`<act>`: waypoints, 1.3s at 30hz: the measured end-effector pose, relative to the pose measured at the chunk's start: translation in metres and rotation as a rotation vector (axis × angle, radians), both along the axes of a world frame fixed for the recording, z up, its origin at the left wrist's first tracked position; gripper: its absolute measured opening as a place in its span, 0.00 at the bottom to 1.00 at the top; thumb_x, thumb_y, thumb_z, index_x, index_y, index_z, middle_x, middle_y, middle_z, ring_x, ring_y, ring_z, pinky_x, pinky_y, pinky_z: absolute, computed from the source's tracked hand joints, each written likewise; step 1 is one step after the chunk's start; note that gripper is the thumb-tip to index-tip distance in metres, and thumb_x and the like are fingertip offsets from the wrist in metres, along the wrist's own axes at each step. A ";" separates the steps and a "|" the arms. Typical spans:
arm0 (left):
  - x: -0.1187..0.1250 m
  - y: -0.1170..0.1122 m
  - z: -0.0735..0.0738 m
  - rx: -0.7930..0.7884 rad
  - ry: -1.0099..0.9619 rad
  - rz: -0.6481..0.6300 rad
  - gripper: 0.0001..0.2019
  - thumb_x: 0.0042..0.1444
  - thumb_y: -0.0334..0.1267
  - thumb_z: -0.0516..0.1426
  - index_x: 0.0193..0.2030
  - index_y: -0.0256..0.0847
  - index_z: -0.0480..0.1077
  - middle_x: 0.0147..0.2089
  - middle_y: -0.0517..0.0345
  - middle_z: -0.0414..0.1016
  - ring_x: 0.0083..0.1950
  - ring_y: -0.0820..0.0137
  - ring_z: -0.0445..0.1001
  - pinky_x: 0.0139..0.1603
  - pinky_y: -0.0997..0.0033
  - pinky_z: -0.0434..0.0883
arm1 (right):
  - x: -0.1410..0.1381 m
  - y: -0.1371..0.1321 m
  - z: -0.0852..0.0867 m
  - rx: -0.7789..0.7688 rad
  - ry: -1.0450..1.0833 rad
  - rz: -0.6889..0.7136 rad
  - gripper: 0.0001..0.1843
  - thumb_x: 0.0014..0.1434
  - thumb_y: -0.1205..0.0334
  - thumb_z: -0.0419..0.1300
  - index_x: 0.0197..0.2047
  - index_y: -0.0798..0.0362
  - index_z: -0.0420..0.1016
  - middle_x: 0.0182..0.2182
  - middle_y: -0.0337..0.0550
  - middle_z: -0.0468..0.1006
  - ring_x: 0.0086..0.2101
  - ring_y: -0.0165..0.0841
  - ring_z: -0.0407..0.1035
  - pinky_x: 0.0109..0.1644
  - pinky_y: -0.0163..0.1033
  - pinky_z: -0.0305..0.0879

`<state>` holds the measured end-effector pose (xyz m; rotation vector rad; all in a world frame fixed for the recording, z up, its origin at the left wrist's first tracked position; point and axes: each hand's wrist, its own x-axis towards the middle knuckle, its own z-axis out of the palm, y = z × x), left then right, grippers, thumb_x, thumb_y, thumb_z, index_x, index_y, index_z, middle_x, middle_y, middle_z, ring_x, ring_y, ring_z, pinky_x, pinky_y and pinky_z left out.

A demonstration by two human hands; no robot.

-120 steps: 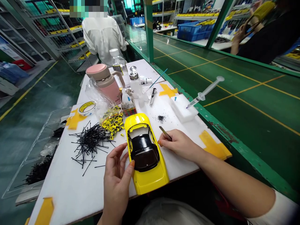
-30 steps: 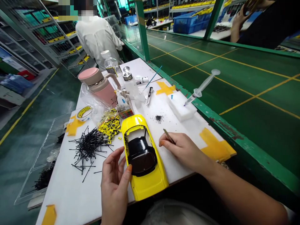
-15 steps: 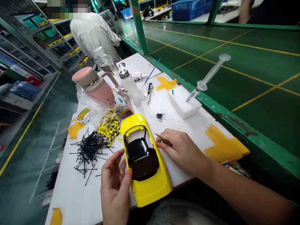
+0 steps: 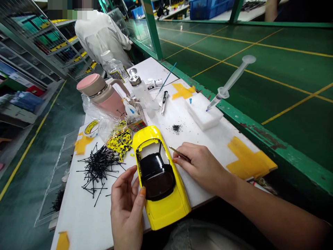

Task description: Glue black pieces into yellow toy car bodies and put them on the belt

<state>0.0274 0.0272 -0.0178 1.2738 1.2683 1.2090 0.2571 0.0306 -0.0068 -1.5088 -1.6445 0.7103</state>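
My left hand holding the yellow car shell at the table edge, my right hand pinching a thin tool, room before the foam block

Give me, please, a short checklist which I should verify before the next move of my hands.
1. Yellow car shell supported: ok; the left hand is at its left side, thumb against it.
2. Thin metal tool gripped: ok, in the right hand.
3. Tool tip clear of the shell: cannot tell; they overlap in this view.
4. Syringe parked: ok, tip down at the white foam block.
5. Bottle cap closed: not ok; its metal lid looks flipped up.
6. Utility knife blade retracted: cannot tell, too small.
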 end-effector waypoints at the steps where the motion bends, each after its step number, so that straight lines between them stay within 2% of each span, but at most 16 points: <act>1: 0.000 0.000 0.000 -0.002 0.000 0.000 0.22 0.61 0.41 0.66 0.61 0.51 0.71 0.69 0.52 0.70 0.67 0.63 0.71 0.69 0.67 0.68 | 0.000 0.000 0.000 0.002 0.004 0.000 0.09 0.65 0.76 0.63 0.33 0.55 0.75 0.31 0.39 0.75 0.34 0.31 0.69 0.39 0.36 0.60; 11: -0.002 0.000 -0.001 0.000 0.010 -0.006 0.22 0.61 0.41 0.66 0.61 0.51 0.71 0.69 0.52 0.70 0.67 0.62 0.72 0.72 0.62 0.66 | 0.001 0.001 0.002 -0.012 0.011 -0.008 0.10 0.66 0.74 0.62 0.32 0.55 0.74 0.31 0.38 0.75 0.34 0.31 0.69 0.39 0.37 0.59; 21: 0.001 0.000 0.002 -0.003 0.013 -0.006 0.21 0.61 0.41 0.66 0.60 0.51 0.70 0.68 0.54 0.70 0.67 0.65 0.71 0.67 0.71 0.69 | 0.004 0.000 0.000 -0.013 0.089 0.030 0.10 0.64 0.76 0.63 0.34 0.54 0.76 0.31 0.36 0.76 0.33 0.29 0.69 0.39 0.35 0.59; 29: 0.001 -0.001 0.002 -0.018 0.001 -0.004 0.21 0.61 0.40 0.66 0.60 0.51 0.70 0.69 0.53 0.69 0.67 0.63 0.71 0.71 0.64 0.66 | 0.002 0.004 0.007 -0.084 0.064 0.003 0.10 0.65 0.73 0.61 0.32 0.54 0.74 0.30 0.37 0.76 0.33 0.30 0.68 0.38 0.36 0.58; 39: 0.002 0.000 0.004 -0.022 -0.007 0.009 0.22 0.60 0.41 0.67 0.60 0.51 0.71 0.68 0.51 0.70 0.66 0.59 0.73 0.73 0.57 0.65 | 0.003 0.003 0.006 -0.121 0.087 -0.003 0.09 0.64 0.72 0.61 0.31 0.55 0.74 0.28 0.35 0.75 0.30 0.28 0.66 0.35 0.35 0.55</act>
